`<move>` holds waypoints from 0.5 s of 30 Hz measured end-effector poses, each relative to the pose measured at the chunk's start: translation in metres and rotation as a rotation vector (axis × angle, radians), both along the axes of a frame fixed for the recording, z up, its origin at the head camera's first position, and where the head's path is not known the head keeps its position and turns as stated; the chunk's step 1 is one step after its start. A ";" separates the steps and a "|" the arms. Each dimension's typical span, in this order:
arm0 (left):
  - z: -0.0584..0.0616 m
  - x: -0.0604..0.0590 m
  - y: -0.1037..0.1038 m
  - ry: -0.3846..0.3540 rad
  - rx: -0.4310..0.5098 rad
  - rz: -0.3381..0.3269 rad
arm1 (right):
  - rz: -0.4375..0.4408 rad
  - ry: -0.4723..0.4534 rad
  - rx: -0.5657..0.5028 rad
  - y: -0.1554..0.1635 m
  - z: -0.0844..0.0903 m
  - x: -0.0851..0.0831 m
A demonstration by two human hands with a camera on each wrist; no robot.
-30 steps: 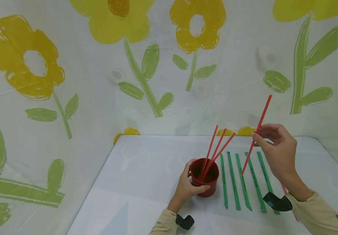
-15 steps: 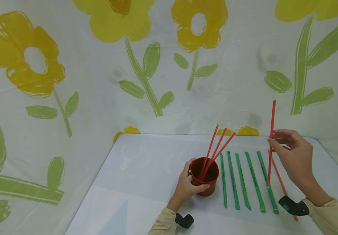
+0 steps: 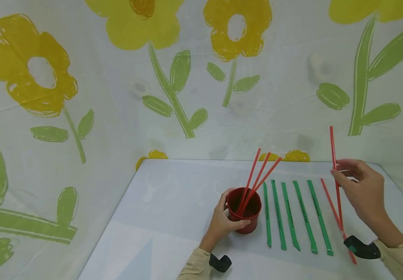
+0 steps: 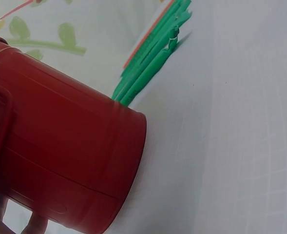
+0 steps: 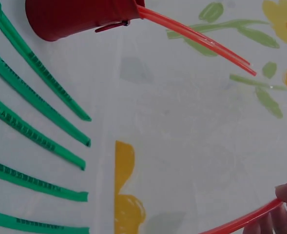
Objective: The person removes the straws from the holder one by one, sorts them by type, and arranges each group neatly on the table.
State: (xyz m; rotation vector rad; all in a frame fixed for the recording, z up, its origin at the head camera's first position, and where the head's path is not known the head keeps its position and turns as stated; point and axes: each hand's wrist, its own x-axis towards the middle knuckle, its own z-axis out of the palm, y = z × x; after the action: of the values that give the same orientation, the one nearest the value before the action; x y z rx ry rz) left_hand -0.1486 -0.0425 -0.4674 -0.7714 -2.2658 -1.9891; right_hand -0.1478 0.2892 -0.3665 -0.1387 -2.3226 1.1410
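My left hand [image 3: 223, 219] grips a red mug [image 3: 250, 227] by its side, fingers and thumb round it; a handle shows on the mug [image 4: 70, 146] in the left wrist view. Three red straws [image 3: 260, 171] lean out of it. My right hand [image 3: 366, 190] pinches another red straw [image 3: 332, 146] upright between thumb and fingers. Below it a red straw [image 3: 329, 199] lies on the table; the held straw's lower end overlaps it in the head view, and I cannot tell whether they touch. In the right wrist view, the held straw [image 5: 245, 222] runs along the bottom.
Several green paper-wrapped straws [image 3: 305, 219] with dark print lie in a row between mug and lying red straw. The white table [image 3: 159, 210] ends at a curtain [image 3: 278, 124] printed with yellow flowers, close behind.
My right hand has moved right and slightly down, carrying its straw from over the green straws to over the lying red straw. The straw has turned from slanted to near upright. The left hand stays.
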 end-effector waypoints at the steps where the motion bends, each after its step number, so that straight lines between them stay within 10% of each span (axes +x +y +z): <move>1: 0.000 0.000 0.000 0.001 -0.001 -0.001 | -0.001 -0.001 0.003 0.002 -0.002 0.000; 15: -0.001 0.001 0.001 -0.008 -0.002 0.006 | -0.025 -0.139 0.065 0.024 -0.022 0.000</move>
State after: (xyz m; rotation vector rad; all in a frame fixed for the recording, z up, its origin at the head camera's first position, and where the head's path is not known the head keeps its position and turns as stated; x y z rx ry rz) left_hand -0.1473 -0.0413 -0.4680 -0.7575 -2.2723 -1.9912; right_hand -0.1479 0.3136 -0.3881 -0.2292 -2.4697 1.0736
